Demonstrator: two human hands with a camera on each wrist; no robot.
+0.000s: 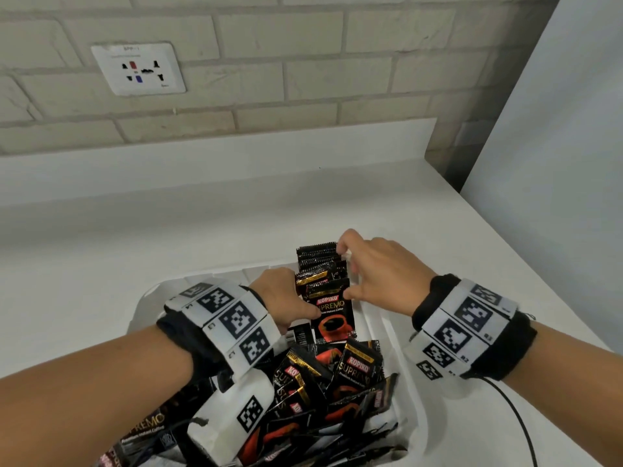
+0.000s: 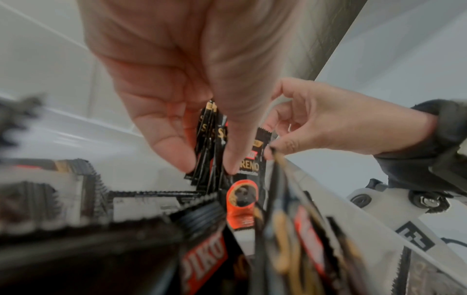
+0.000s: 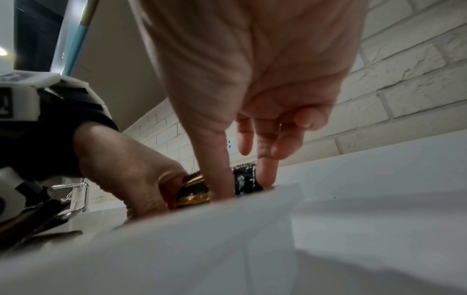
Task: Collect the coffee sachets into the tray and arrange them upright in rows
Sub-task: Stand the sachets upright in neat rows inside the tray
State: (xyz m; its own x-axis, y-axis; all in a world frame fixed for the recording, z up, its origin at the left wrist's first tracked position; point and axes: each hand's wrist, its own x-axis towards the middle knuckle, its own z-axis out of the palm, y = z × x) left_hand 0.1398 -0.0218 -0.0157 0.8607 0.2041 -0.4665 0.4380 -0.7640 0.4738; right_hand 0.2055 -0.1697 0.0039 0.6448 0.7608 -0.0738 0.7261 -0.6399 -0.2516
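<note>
The white tray (image 1: pixel 387 335) sat on the white counter (image 1: pixel 168 257), and everything that mattered lay inside it. At the tray's far end a short row of upright sachets (image 1: pixel 322 264) stood packed face to back, and both hands worked on it from opposite sides. The left hand (image 1: pixel 286 298) had its thumb and fingers curled round the row's left side, the thumb pressed on the front sachet (image 1: pixel 332 315), whose printed face looked toward the tray's near end. The right hand (image 1: pixel 381 274) reached in from the tray's right wall, thumb and fingers bent loosely against the right edges of the packets; whether it pinched one or only steadied them could not be told. Toward the tray's near end lay a loose heap of sachets (image 1: pixel 323 382), tumbled at all angles. The step in hand looked like squaring the standing row so it held upright. Much of the job seemed left. The next move would likely call for one hand to keep bracing the row while the other drew a packet from the heap.
</note>
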